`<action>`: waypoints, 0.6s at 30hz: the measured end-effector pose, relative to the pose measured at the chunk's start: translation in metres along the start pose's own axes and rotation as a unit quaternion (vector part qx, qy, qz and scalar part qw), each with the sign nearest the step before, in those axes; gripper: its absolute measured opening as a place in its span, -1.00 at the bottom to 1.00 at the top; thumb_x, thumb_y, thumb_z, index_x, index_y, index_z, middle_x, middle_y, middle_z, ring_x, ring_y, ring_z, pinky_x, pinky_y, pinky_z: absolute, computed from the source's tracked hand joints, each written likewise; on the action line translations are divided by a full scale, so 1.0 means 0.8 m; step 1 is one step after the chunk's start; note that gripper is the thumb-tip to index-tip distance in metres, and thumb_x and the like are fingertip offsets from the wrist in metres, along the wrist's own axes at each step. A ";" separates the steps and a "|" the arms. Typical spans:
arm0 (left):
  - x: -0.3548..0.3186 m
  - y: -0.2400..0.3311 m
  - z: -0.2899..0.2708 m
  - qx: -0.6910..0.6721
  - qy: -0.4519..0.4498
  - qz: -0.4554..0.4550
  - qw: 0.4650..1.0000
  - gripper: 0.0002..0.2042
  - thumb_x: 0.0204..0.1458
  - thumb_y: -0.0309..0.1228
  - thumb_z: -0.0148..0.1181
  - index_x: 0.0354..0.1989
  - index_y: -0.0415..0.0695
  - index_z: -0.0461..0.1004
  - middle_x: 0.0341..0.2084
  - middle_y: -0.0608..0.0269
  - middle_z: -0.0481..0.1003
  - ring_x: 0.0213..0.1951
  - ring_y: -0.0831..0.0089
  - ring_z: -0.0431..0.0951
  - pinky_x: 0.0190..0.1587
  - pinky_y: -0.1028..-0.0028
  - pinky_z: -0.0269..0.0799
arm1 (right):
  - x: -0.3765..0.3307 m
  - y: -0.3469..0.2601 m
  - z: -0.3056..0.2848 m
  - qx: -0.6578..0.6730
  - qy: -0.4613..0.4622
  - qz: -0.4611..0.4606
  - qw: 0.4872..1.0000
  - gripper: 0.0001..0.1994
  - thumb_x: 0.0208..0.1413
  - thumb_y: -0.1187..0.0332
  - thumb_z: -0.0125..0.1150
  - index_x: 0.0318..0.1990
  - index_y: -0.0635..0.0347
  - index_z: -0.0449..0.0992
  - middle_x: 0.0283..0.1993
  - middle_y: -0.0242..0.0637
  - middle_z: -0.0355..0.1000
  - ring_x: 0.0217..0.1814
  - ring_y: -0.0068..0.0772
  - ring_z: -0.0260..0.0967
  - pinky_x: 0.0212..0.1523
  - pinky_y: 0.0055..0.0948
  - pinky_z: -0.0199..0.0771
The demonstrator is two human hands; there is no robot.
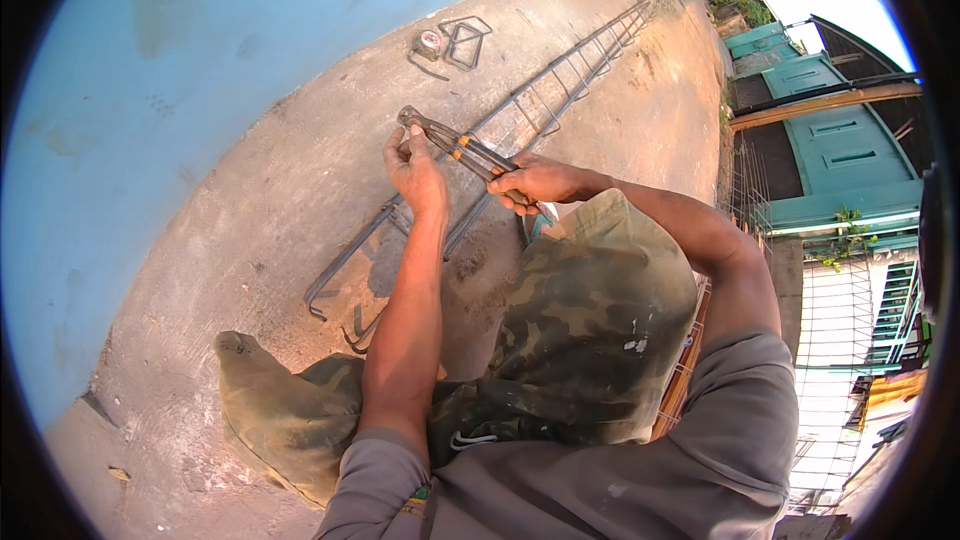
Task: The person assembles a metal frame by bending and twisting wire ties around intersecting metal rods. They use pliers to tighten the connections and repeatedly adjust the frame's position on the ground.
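My right hand (540, 182) is wrapped round the handles of a pair of end-cutting pincers (455, 143), dark metal with orange marks. Their head points up and to the left. Close under the jaws is my left hand (416, 178), its thumb and fingers pinched together; whatever is between them is too small to make out. Below both hands a long steel rebar cage (540, 75) lies on the ground, running from near my legs to the far right. Its near end has bent bar tips (318, 306).
Bent rebar stirrups (465, 43) and a small round red-and-white object (430, 41) lie beyond the cage by a blue wall (200, 40). Wire mesh (835, 340) and a teal gate (840, 155) stand at the right. My camouflage-clad knees (600, 320) are close beneath my arms.
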State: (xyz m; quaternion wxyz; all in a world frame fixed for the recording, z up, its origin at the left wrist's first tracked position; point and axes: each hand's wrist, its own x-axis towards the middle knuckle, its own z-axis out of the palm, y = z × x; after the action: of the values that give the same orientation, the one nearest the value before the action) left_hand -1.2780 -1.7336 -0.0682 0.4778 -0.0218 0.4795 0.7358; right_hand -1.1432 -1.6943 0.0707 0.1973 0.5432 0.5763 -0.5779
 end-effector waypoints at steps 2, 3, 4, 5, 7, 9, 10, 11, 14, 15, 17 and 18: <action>0.016 -0.017 -0.006 0.066 0.017 0.002 0.998 -0.64 0.19 -0.24 0.16 -0.01 -0.31 0.44 -0.43 0.31 0.43 -0.39 0.55 0.43 -0.39 0.54 0.36 | 0.024 0.012 -0.015 -0.016 -0.030 -0.012 0.999 -0.73 0.23 0.19 0.05 -0.30 0.25 0.48 -0.51 -0.31 0.41 -0.54 -0.53 0.35 -0.54 -0.44 0.35; 0.018 -0.009 -0.007 0.040 -0.012 -0.016 0.999 -0.67 0.19 -0.26 0.15 -0.05 -0.30 0.46 -0.43 0.29 0.45 -0.39 0.55 0.45 -0.42 0.54 0.37 | 0.030 0.010 -0.021 -0.008 -0.050 -0.019 0.999 -0.73 0.23 0.20 0.03 -0.26 0.25 0.49 -0.50 -0.30 0.42 -0.52 -0.53 0.36 -0.52 -0.44 0.36; 0.018 0.001 -0.007 0.011 -0.042 -0.033 0.998 -0.70 0.20 -0.28 0.15 -0.08 -0.30 0.48 -0.43 0.27 0.47 -0.38 0.55 0.46 -0.45 0.54 0.38 | 0.036 0.007 -0.028 -0.002 -0.069 -0.025 0.997 -0.72 0.24 0.20 0.02 -0.22 0.26 0.49 -0.49 -0.30 0.42 -0.51 -0.52 0.37 -0.51 -0.44 0.37; 0.022 0.004 -0.006 -0.014 -0.071 -0.052 0.996 -0.72 0.20 -0.29 0.14 -0.12 -0.29 0.50 -0.43 0.25 0.49 -0.38 0.55 0.48 -0.47 0.54 0.39 | 0.047 0.011 -0.039 0.007 -0.091 -0.029 0.995 -0.72 0.24 0.21 0.00 -0.18 0.27 0.50 -0.48 -0.29 0.42 -0.49 -0.51 0.38 -0.50 -0.43 0.38; 0.034 -0.002 -0.006 0.019 -0.079 -0.020 0.996 -0.76 0.20 -0.30 0.14 -0.20 -0.26 0.53 -0.45 0.21 0.51 -0.42 0.54 0.50 -0.49 0.53 0.41 | 0.076 0.034 -0.064 0.054 -0.153 -0.059 0.985 -0.57 0.24 0.23 -0.05 0.19 0.27 0.31 -0.28 -0.25 0.43 -0.36 -0.43 0.42 -0.40 -0.43 0.41; 0.040 -0.004 -0.003 0.064 -0.092 -0.002 0.994 -0.77 0.20 -0.29 0.14 -0.28 -0.25 0.55 -0.48 0.20 0.52 -0.45 0.52 0.51 -0.49 0.52 0.43 | 0.084 0.049 -0.077 0.114 -0.175 -0.106 0.972 -0.44 0.22 0.23 -0.04 0.34 0.24 0.14 -0.14 -0.22 0.42 -0.27 -0.38 0.43 -0.32 -0.43 0.40; 0.044 -0.001 0.003 0.091 -0.097 0.006 0.991 -0.76 0.19 -0.29 0.14 -0.31 -0.25 0.55 -0.49 0.21 0.53 -0.47 0.51 0.51 -0.47 0.52 0.43 | 0.096 0.060 -0.086 0.175 -0.244 -0.128 0.945 -0.29 0.21 0.23 -0.04 0.46 0.13 -0.15 0.04 -0.15 0.35 -0.13 -0.30 0.43 -0.18 -0.39 0.42; 0.044 0.002 0.007 0.121 -0.099 0.012 0.988 -0.75 0.19 -0.28 0.13 -0.34 -0.25 0.55 -0.51 0.21 0.53 -0.48 0.49 0.52 -0.46 0.51 0.44 | 0.105 0.069 -0.089 0.215 -0.257 -0.152 0.930 -0.28 0.20 0.23 -0.04 0.46 0.12 -0.17 0.06 -0.14 0.35 -0.11 -0.28 0.43 -0.16 -0.36 0.42; 0.061 -0.002 0.044 0.243 -0.137 0.064 0.958 -0.75 0.19 -0.31 0.14 -0.41 -0.26 0.54 -0.59 0.20 0.52 -0.55 0.51 0.49 -0.51 0.51 0.43 | 0.115 0.095 -0.105 0.321 -0.281 -0.179 0.887 -0.23 0.16 0.23 -0.02 0.47 0.09 -0.23 0.16 -0.07 0.30 -0.06 -0.17 0.44 -0.05 -0.23 0.42; 0.070 0.000 0.057 0.265 -0.132 0.063 0.953 -0.75 0.19 -0.31 0.14 -0.41 -0.26 0.54 -0.59 0.20 0.52 -0.54 0.51 0.50 -0.50 0.51 0.43 | 0.127 0.099 -0.113 0.341 -0.280 -0.191 0.877 -0.23 0.16 0.23 -0.02 0.47 0.08 -0.24 0.17 -0.05 0.30 -0.05 -0.15 0.44 -0.04 -0.21 0.42; 0.085 -0.002 0.087 0.308 -0.125 0.054 0.942 -0.75 0.19 -0.32 0.13 -0.41 -0.27 0.54 -0.61 0.20 0.52 -0.53 0.52 0.51 -0.48 0.50 0.44 | 0.146 0.111 -0.135 0.386 -0.273 -0.209 0.856 -0.23 0.16 0.24 -0.03 0.47 0.07 -0.25 0.19 -0.03 0.28 -0.05 -0.11 0.44 -0.02 -0.18 0.41; 0.091 -0.005 0.101 0.328 -0.134 0.070 0.932 -0.75 0.19 -0.32 0.14 -0.40 -0.27 0.55 -0.60 0.20 0.53 -0.52 0.52 0.52 -0.47 0.50 0.45 | 0.150 0.111 -0.151 0.412 -0.233 -0.219 0.853 -0.26 0.16 0.24 -0.05 0.46 0.06 -0.22 0.19 0.00 0.27 -0.01 -0.06 0.43 -0.01 -0.16 0.40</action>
State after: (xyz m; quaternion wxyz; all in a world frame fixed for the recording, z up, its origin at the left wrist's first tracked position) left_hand -1.2801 -1.6250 -0.0635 0.4659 0.2688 0.6258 0.5648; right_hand -1.0586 -1.5630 -0.0414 -0.0479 0.2841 0.3265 -0.9002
